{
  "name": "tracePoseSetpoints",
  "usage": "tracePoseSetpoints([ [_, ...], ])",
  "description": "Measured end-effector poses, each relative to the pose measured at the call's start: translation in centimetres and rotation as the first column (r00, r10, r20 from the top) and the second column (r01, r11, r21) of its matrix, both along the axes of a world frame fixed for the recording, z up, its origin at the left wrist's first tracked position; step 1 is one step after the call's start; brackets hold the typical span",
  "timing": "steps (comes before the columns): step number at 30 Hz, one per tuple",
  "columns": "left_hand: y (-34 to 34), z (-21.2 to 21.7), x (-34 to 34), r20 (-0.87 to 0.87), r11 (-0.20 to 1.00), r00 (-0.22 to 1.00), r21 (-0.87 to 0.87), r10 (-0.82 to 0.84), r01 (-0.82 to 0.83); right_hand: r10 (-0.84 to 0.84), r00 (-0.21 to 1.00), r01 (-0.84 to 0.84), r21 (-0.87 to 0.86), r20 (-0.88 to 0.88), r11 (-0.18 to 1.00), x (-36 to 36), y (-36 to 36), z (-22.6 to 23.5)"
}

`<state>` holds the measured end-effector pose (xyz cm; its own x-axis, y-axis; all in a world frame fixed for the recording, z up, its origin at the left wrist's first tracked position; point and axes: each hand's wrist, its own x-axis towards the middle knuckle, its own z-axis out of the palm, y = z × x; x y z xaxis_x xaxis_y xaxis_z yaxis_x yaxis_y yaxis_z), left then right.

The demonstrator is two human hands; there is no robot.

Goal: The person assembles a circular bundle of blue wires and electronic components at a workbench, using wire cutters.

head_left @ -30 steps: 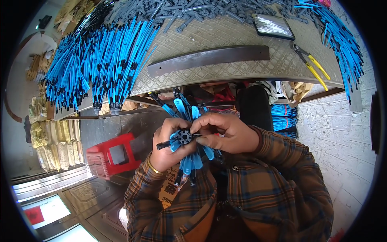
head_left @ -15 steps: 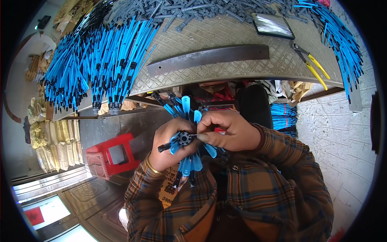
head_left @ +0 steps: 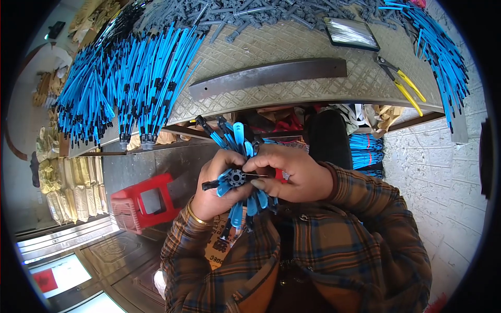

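Observation:
My left hand [head_left: 215, 195] is closed around a bundle of blue ribs with black ends [head_left: 239, 133], which fan out above and below the fist. At their centre a round, dark slotted hub [head_left: 237, 178] with a hole faces up. A thin metal wire [head_left: 257, 175] runs from the hub to the right. My right hand [head_left: 292, 175] is beside the hub, its thumb and forefinger apart above and below the wire. The forefinger tip is close to the hub's edge. My right hand's other fingers are mostly hidden.
On the patterned table lie blue rib bundles [head_left: 151, 78], grey plastic parts [head_left: 250, 13], a dark metal bar [head_left: 269, 76], a tray of thin wires [head_left: 352, 34] and yellow-handled pliers [head_left: 402, 83]. A red stool [head_left: 141, 203] stands left; a white wall [head_left: 417, 161] bounds the right.
My right thumb and forefinger, pinched at the hub's wire before, have spread apart, leaving more wire in sight. The hub and ribs have shifted slightly left and turned a little.

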<state>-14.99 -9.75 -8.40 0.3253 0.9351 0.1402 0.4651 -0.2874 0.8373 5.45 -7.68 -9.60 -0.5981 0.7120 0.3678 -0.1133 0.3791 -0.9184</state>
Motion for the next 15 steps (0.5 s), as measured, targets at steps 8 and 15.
tracePoseSetpoints([
  [8, 0.7, 0.8, 0.3, -0.052, 0.994, 0.993, 0.019, -0.108, 0.109, -0.100, 0.993, 0.100, 0.006, -0.070, 0.995, 1.5, -0.1, 0.4],
  [15, 1.3, 1.0, -1.2, 0.135, 0.996, 0.990, -0.073, -0.033, 0.044, -0.845, 0.388, 0.421, 0.745, 0.367, 0.517, 21.3, 5.8, 1.9],
])
